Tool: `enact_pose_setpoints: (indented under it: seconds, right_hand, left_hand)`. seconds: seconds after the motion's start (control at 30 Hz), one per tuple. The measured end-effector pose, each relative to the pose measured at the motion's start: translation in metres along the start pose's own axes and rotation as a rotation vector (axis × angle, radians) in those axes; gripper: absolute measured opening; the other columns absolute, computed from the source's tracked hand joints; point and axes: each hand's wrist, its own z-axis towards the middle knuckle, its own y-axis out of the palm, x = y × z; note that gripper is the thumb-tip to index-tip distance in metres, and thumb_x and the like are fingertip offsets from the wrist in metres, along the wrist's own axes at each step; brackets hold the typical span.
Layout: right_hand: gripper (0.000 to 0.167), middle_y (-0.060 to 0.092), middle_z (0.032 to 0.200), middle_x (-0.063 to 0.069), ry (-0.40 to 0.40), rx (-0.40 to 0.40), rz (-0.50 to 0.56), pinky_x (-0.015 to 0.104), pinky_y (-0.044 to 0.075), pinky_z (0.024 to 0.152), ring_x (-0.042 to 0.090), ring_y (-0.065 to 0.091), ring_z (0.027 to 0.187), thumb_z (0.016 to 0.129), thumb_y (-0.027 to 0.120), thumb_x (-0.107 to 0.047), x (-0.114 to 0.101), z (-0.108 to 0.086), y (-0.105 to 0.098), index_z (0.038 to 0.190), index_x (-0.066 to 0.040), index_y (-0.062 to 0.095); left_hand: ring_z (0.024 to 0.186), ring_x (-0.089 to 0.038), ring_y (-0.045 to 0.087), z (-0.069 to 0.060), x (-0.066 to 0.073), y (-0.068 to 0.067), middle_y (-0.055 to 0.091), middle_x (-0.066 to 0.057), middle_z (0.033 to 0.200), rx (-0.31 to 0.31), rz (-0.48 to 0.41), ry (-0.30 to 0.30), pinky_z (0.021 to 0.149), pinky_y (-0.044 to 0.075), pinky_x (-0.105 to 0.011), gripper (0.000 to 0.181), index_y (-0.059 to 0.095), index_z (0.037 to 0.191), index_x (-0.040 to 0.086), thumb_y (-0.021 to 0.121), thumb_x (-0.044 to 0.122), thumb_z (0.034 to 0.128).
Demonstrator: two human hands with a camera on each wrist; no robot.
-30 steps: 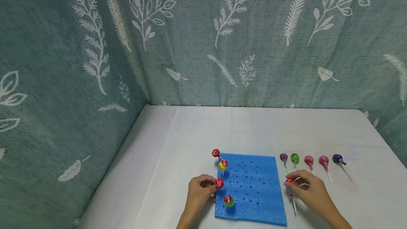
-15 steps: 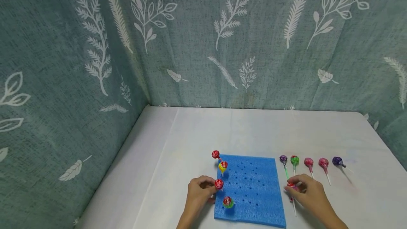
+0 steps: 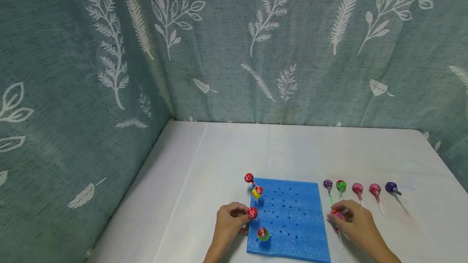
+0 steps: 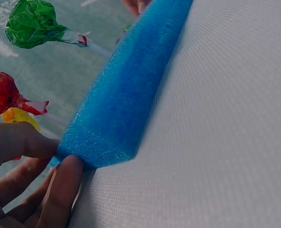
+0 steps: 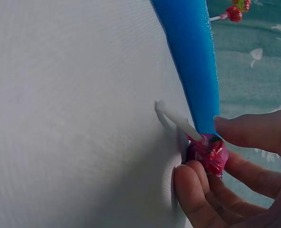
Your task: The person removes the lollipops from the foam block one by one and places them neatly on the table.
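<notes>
A blue foam board (image 3: 310, 230) with rows of small holes lies on the white table. Along its left side stand several wrapped lollipops: a red one (image 3: 249, 177), a yellow and red one (image 3: 257, 192), another red one (image 3: 252, 213) and a green and red one (image 3: 263, 233). My left hand (image 3: 228, 222) pinches the board's left edge, beside the nearer red lollipop. Right of the board, my right hand (image 3: 354, 220) holds a pink-red lollipop (image 5: 210, 154) by its wrapped head, between thumb and fingers. Its white stick points toward the near side, close to the tabletop.
Behind my right hand lies a row of lollipops: a purple one (image 3: 328, 184), a green one (image 3: 341, 186), a pink one (image 3: 357, 188), a second pink one (image 3: 374, 190) and a dark purple one (image 3: 391, 187). A leaf-patterned curtain (image 3: 226, 52) borders the table (image 3: 204, 165).
Both hands keep nearly the same places. The fingers of my right hand have shifted slightly on the pink-red lollipop, and the head view has moved a little.
</notes>
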Motion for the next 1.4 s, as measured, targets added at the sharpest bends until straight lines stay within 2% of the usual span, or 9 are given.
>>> enact_pose_setpoints:
  seconds: [0.27,0.5,0.73,0.83,1.03,1.1,1.3,1.4]
  right_hand:
    - [0.026,0.063,0.089,0.003,-0.017,-0.023,-0.016,0.019,0.044,0.055,0.014,0.051,0.071,0.08,0.075,-0.019,-0.003,0.002,-0.004,0.097,-0.004,0.064]
    - [0.023,0.059,0.083,0.002,-0.046,0.031,-0.045,0.021,0.037,0.05,0.014,0.043,0.066,0.08,0.074,-0.019,-0.01,0.004,-0.011,0.096,-0.005,0.065]
    - [0.017,0.061,0.082,-0.003,-0.185,0.126,0.031,0.02,0.043,0.052,0.004,0.048,0.064,0.078,0.077,-0.015,-0.02,0.001,-0.016,0.091,-0.01,0.067]
    - [0.015,0.061,0.085,-0.003,-0.208,0.099,0.07,0.02,0.047,0.055,0.003,0.051,0.067,0.08,0.075,-0.013,-0.026,-0.001,-0.018,0.092,-0.011,0.067]
    - [0.016,0.062,0.092,-0.001,-0.175,0.017,0.136,0.018,0.053,0.06,0.005,0.054,0.074,0.082,0.073,-0.015,-0.042,-0.006,-0.017,0.096,-0.011,0.067]
    - [0.015,0.062,0.093,0.0,-0.214,0.024,0.169,0.018,0.053,0.059,0.004,0.056,0.075,0.082,0.073,-0.014,-0.047,-0.007,-0.015,0.095,-0.011,0.067]
    - [0.017,0.061,0.086,-0.003,-0.461,0.081,0.243,0.02,0.048,0.048,0.002,0.055,0.07,0.079,0.074,-0.004,-0.059,-0.01,-0.008,0.091,-0.013,0.066]
    - [0.019,0.06,0.085,-0.005,-0.534,0.077,0.262,0.02,0.048,0.047,0.002,0.055,0.07,0.079,0.073,-0.003,-0.064,-0.01,-0.004,0.092,-0.013,0.065]
  left_hand:
    - [0.059,-0.015,0.057,-0.001,0.0,-0.001,0.061,-0.006,0.071,-0.003,-0.02,-0.003,0.047,0.057,-0.033,0.013,0.069,0.084,0.002,0.076,0.002,0.0728]
    - [0.059,-0.015,0.057,0.0,0.002,-0.001,0.061,-0.007,0.07,-0.003,-0.013,-0.006,0.047,0.057,-0.033,0.012,0.069,0.083,0.002,0.076,0.002,0.0732]
    - [0.06,-0.015,0.056,0.001,0.001,-0.002,0.06,-0.006,0.072,0.003,0.006,-0.015,0.048,0.056,-0.032,0.011,0.069,0.084,0.002,0.075,0.002,0.0747]
    - [0.062,-0.015,0.056,0.001,0.0,-0.001,0.059,-0.006,0.072,0.004,0.017,-0.019,0.048,0.056,-0.032,0.011,0.069,0.085,0.002,0.074,0.002,0.0752]
    - [0.064,-0.015,0.056,-0.001,0.0,0.0,0.058,-0.006,0.072,0.013,0.034,-0.037,0.048,0.056,-0.031,0.011,0.068,0.085,0.003,0.074,0.001,0.0752]
    - [0.063,-0.015,0.056,-0.001,0.0,0.0,0.058,-0.006,0.072,0.016,0.033,-0.04,0.048,0.056,-0.031,0.012,0.068,0.085,0.003,0.074,0.001,0.0749]
    - [0.061,-0.016,0.056,-0.001,0.002,0.0,0.058,-0.007,0.073,0.022,0.031,-0.039,0.047,0.056,-0.031,0.012,0.069,0.085,0.002,0.074,0.001,0.0742]
    - [0.062,-0.015,0.056,-0.002,0.002,0.0,0.058,-0.006,0.073,0.02,0.038,-0.042,0.047,0.056,-0.031,0.012,0.069,0.085,0.003,0.075,0.003,0.0747]
